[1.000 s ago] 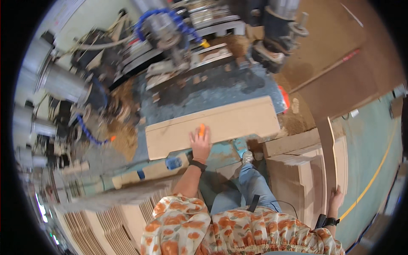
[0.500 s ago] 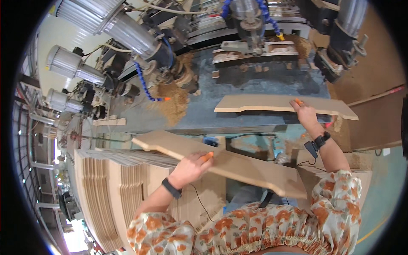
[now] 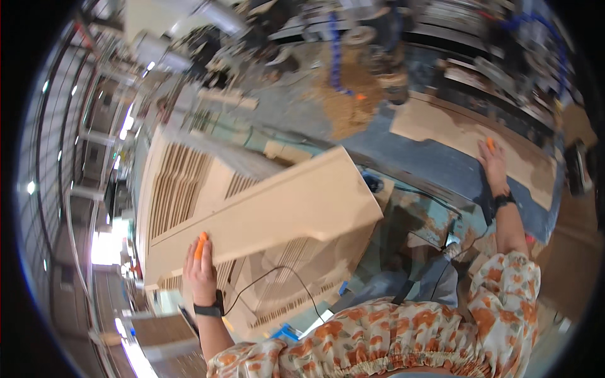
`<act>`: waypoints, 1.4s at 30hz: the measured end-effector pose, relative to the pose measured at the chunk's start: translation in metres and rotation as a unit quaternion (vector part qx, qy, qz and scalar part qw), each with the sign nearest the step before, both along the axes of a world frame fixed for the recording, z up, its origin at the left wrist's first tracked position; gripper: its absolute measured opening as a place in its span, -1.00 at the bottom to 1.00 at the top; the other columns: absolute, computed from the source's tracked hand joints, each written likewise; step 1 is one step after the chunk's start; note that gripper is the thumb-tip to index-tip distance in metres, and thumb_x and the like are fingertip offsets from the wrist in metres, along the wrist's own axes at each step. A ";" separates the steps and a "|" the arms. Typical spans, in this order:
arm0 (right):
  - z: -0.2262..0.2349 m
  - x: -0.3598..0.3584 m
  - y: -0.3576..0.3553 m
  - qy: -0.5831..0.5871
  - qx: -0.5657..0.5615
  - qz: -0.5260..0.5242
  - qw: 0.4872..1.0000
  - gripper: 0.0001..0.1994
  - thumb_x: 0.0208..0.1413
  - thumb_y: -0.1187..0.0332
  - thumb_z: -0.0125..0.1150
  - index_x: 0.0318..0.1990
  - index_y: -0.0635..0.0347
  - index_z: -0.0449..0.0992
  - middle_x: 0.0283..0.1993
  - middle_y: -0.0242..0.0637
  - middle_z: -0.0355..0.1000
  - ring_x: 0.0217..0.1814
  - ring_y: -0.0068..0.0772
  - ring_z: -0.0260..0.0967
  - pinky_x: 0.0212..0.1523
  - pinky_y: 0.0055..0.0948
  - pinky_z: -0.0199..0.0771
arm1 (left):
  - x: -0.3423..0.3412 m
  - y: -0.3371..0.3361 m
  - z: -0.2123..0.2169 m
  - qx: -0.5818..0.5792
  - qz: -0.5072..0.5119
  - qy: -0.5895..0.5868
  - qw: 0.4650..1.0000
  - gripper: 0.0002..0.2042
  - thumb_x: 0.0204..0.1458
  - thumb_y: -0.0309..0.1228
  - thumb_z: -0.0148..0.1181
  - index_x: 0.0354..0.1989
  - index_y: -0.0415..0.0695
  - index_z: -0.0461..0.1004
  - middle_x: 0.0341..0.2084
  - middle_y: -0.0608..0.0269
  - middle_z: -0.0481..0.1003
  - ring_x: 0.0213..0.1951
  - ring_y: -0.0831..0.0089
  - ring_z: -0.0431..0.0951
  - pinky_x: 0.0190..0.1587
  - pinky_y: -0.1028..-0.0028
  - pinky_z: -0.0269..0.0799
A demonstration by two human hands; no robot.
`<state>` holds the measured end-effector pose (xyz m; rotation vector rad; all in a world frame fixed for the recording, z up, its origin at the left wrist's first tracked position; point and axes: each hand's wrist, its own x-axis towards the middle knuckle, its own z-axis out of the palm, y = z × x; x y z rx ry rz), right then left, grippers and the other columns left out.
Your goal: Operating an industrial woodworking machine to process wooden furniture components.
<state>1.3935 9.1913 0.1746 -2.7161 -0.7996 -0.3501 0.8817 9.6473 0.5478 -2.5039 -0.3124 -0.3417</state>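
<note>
My left hand (image 3: 201,269), with an orange cot on one fingertip, grips the near edge of a long pale wooden board (image 3: 265,214) and holds it up over a stack of similar boards (image 3: 183,183). My right hand (image 3: 495,165), also with an orange fingertip cot, rests flat on a second shaped board (image 3: 454,129) that lies on the dark blue machine table (image 3: 416,167). Both wrists wear black bands.
A pile of sawdust (image 3: 353,101) lies on the machine table by a blue hose (image 3: 334,47). Grey ducts and machine parts (image 3: 189,44) fill the top. Stacked slotted boards stand at the lower middle (image 3: 290,277). A black cable (image 3: 277,277) runs across them.
The view has swung left. My left hand has carried the long board leftward over the stack, while my right hand stays on the board on the machine table.
</note>
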 end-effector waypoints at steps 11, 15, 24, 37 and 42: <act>0.023 -0.023 0.000 -0.022 0.009 -0.060 0.998 -0.48 0.05 0.40 0.17 0.20 0.12 0.23 0.23 -0.07 0.22 0.30 0.03 0.07 0.27 -0.04 0.03 | -0.142 0.087 -0.054 0.036 0.193 -0.165 0.967 -0.54 -0.08 -0.67 0.01 0.07 -0.08 0.35 -0.07 0.22 0.49 -0.02 0.22 0.48 -0.02 0.34 0.42; 0.051 -0.072 -0.037 0.051 0.040 -0.099 0.993 -0.52 0.04 0.41 0.17 0.16 0.18 0.29 0.22 -0.08 0.23 0.30 0.00 0.08 0.27 -0.24 0.10 | -0.141 0.111 -0.086 -0.058 0.271 -0.141 0.951 -0.50 -0.05 -0.56 0.08 0.16 -0.07 0.28 0.07 0.17 0.37 0.08 0.18 0.37 0.05 0.33 0.35; 0.057 -0.237 -0.259 0.095 0.005 -0.398 0.912 -0.59 0.13 0.27 0.08 0.11 0.24 0.34 0.16 -0.01 0.29 0.23 -0.01 0.17 0.23 -0.23 0.17 | -0.119 0.151 -0.110 -0.006 0.288 -0.129 0.949 -0.35 0.18 0.07 -0.24 0.28 -0.20 0.09 0.23 -0.06 0.15 0.24 0.02 0.13 0.24 0.14 0.03; -0.027 -0.588 -0.317 0.344 -0.118 -0.705 0.609 -0.61 0.19 0.26 -0.15 0.16 0.11 0.27 0.13 0.07 0.25 0.17 0.05 0.22 0.07 -0.07 0.30 | 0.402 -0.255 -0.263 -0.464 -0.319 0.354 0.747 -0.47 0.01 -0.18 0.17 0.15 -0.15 0.30 0.11 -0.09 0.30 0.20 0.06 0.23 0.26 0.06 -0.01; 0.004 -0.576 -0.204 0.278 -0.059 -0.675 0.681 -0.19 -0.05 0.10 0.20 0.32 0.21 -0.03 0.37 0.08 -0.09 0.43 0.06 -0.19 0.22 0.14 0.03 | 0.571 -0.243 -0.409 -0.382 -0.330 0.288 0.814 -0.39 0.00 -0.07 0.16 0.17 -0.19 0.27 0.16 -0.12 0.25 0.20 -0.02 0.21 0.24 0.17 0.07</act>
